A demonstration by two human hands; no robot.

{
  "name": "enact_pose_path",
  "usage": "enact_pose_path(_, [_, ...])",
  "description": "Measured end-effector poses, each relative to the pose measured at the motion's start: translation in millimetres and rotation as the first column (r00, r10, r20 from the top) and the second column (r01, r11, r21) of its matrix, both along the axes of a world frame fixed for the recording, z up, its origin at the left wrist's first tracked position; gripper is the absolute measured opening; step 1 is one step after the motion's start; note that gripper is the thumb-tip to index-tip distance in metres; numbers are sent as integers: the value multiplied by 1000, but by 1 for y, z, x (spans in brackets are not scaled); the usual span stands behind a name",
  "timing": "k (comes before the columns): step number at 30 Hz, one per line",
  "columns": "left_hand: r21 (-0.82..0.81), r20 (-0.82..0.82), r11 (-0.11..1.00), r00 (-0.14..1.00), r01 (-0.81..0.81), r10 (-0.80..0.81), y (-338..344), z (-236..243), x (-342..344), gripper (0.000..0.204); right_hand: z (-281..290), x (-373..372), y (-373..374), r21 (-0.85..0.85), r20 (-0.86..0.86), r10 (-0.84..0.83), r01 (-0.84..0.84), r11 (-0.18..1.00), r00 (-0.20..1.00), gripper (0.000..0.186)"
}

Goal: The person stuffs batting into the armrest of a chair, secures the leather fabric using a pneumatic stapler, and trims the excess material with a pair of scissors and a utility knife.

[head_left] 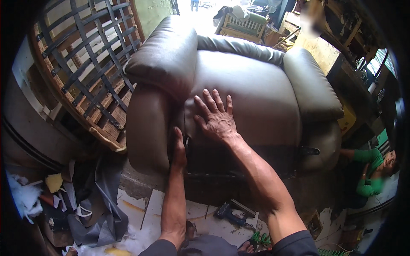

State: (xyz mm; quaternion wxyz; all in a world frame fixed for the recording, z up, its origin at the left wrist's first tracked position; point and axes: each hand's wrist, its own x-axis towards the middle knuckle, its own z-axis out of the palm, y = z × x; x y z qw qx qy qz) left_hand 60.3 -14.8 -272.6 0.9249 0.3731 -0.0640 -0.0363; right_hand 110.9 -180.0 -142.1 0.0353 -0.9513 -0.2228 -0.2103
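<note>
A large brown leather-look upholstered seat [252,94] with padded arms stands in front of me. My right hand [217,121] lies flat on its broad middle panel, open, with the fingers spread and nothing held. Lower down, my left hand [179,149] is edge-on, thumb up, in the gap between that panel and the padded left side [147,123]. The left fingers are hidden in the shadow there. A dark band runs along the panel's lower edge, with a small black fitting [310,150] at its right.
A wooden frame with woven black straps [92,59] leans at the left. Grey fabric [102,205] and white stuffing [23,196] lie below it. A staple gun [232,213] and a green coiled hose [260,237] are near my feet. A person in green [371,170] sits at the right.
</note>
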Motion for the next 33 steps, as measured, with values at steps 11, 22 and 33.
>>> enact_pose_path(11, [935,302,195,953,-296,2,3,92,-148,39,-7,-4,-4,44,37,-13,11,999,999,64])
enact_pose_path(22, [374,-293,-530,445,-761,-846,71,304,-24,37,10,-26,-2,328,-68,44,-20,944,997,57])
enact_pose_path(33, [118,-739,-658,378,-743,-558,54,226,64,47,-29,-165,-24,902,-307,185,224,368,934,27])
